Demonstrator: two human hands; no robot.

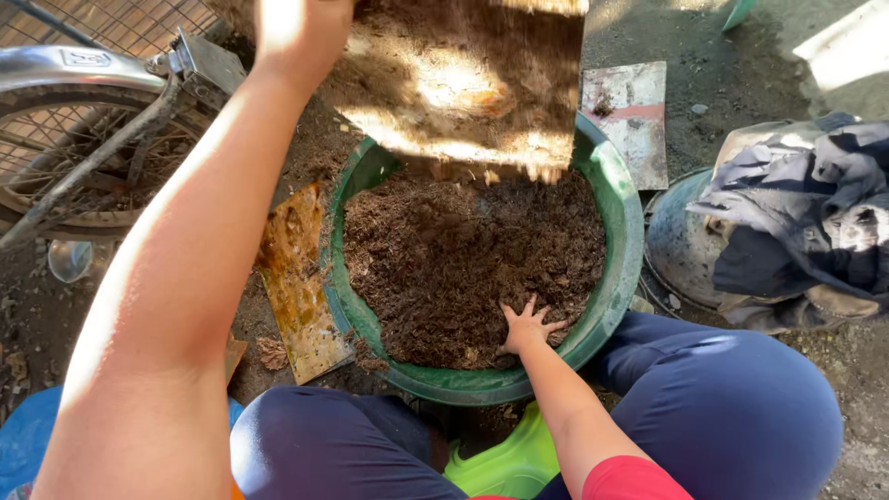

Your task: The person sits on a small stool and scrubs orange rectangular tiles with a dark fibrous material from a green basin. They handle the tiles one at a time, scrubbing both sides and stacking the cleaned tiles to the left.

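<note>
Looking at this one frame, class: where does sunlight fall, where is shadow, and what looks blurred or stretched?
Head view: hard sun bleaches the left hand and its forearm and patches the tilted container; the soil in the green basin lies mostly in shade, with the right hand pressed on it; falling soil at the container's lip is smeared; the near forearm looms oversized.

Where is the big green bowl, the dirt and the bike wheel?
Round green plastic basin [622, 231]: head view, right rim.
Dark brown soil [463, 250]: head view, middle of the heap.
Spoked bicycle wheel [56, 157]: head view, spokes.
</note>
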